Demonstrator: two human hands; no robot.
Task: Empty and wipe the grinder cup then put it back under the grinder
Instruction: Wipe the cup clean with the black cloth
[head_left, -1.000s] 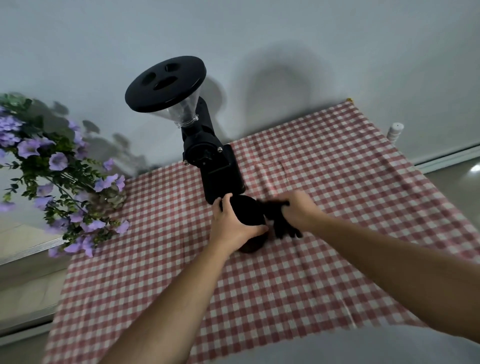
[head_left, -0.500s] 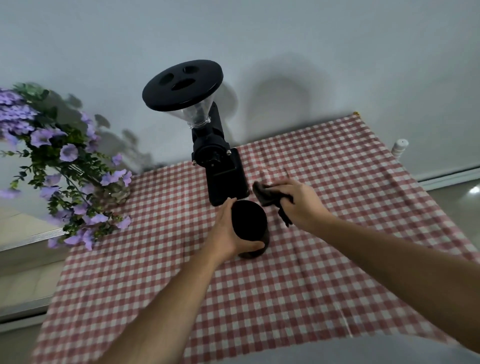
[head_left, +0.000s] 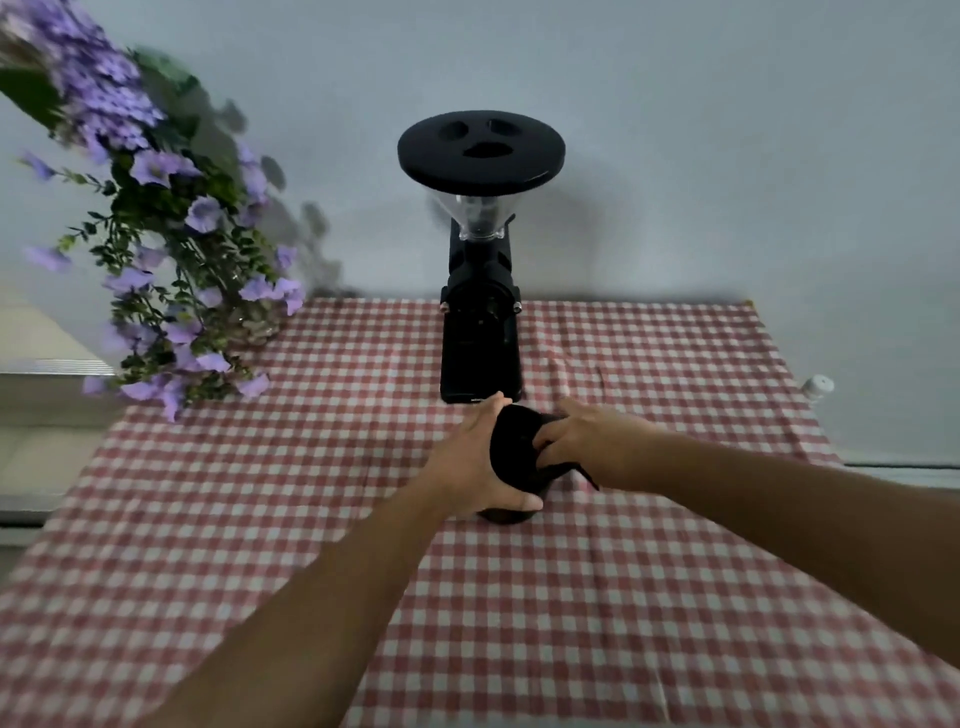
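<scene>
Mid-table, just near of the grinder (head_left: 480, 291): grinder cup (head_left: 511, 457), black, sits between both hands, resting on the red-and-white checked cloth (head_left: 260, 519) that covers the table. The cup is not under the grinder; it sits just in front of the grinder's base, a touch to the right of centre.

Left hand (head_left: 470, 462) is wrapped around the cup's left side, thumb curled across the near lower edge, fingers reaching up past the far rim. Firm grip on the cup body.

Right hand (head_left: 582, 441) comes in from the right, fingers curled onto the cup's mouth, clenched on a black rag (head_left: 582, 470). A corner of the rag hangs out below the palm on the right. Rag and cup are both black, so where one ends and the other starts is hard to tell; can't tell how deep the fingers go into the cup.

Grinder stands upright at the far edge of the table against the grey wall, black body, clear hopper with a round black lid on top.

Far left: purple flowers (head_left: 171, 249) with green foliage, well apart from the hands. Far right, off the cloth's edge: small white capped bottle (head_left: 816, 387), also well apart.

Both forearms are bare and enter from the near edge. Some motion blur across the frame, worst on the flowers.
</scene>
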